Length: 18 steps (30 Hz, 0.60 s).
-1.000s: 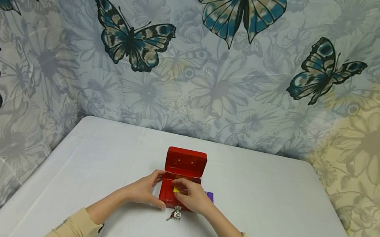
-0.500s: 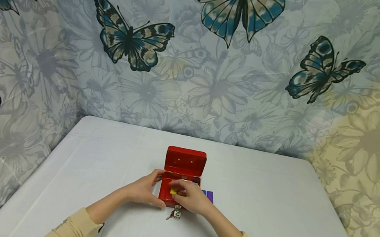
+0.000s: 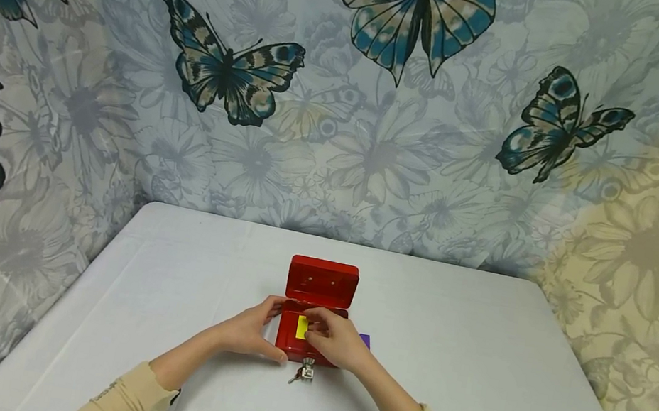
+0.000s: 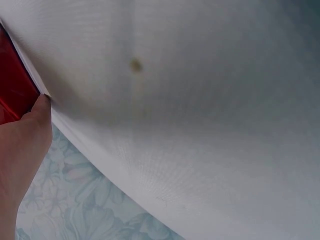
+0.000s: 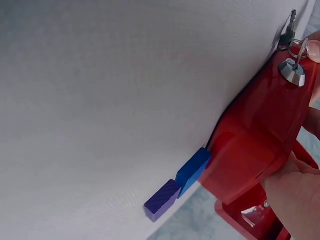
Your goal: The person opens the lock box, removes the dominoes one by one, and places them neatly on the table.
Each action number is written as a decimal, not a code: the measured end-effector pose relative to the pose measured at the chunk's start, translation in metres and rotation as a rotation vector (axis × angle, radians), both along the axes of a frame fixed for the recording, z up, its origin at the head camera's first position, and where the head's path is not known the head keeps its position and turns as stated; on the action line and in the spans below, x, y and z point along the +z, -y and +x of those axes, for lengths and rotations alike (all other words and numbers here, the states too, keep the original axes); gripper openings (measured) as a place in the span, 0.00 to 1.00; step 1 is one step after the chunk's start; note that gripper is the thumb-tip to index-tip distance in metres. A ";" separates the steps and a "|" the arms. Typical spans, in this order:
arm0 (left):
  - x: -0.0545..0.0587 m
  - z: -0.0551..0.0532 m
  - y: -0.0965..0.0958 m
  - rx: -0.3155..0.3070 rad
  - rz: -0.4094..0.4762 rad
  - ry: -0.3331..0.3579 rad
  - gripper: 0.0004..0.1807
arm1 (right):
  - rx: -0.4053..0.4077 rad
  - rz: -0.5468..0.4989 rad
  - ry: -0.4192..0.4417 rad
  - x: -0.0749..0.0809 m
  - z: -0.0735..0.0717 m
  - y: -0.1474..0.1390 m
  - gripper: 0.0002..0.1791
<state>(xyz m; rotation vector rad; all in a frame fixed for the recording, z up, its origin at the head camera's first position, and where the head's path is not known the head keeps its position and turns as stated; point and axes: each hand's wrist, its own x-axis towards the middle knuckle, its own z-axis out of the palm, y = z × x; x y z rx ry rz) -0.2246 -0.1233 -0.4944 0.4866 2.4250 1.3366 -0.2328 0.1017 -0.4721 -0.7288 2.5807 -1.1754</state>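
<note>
A red metal cash box [image 3: 287, 344] stands with its lid [image 3: 322, 282] raised, a small key [image 5: 302, 55] in its front lock. My left hand [image 3: 248, 328] holds the box's left side, thumb at the front corner and fingers at the back; the left wrist view shows a finger along the red wall. Inside the box is a yellow block [image 3: 301, 327]. My right hand [image 3: 339, 342] reaches in over the right side, fingers bent, fingertips at the block's right edge. I cannot tell whether it pinches the block.
Beside the box's right wall, a blue block [image 5: 192, 171] and a purple block [image 5: 162, 201] stand on the white-covered table [image 3: 450, 340]. More keys [image 3: 296, 374] hang from the lock on a ring. Butterfly-patterned cloth [image 3: 421, 198] walls the table in behind and at the sides.
My right hand has shifted slightly right inside the box, so more of the yellow block shows. My left hand and the box have stayed in place.
</note>
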 end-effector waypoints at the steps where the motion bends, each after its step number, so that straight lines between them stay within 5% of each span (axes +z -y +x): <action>1: 0.000 0.000 0.000 -0.001 -0.001 -0.002 0.56 | -0.001 0.004 0.004 0.000 0.000 0.000 0.20; 18: -0.003 -0.001 0.001 -0.016 0.007 -0.015 0.55 | 0.036 -0.020 0.044 -0.001 0.001 0.004 0.20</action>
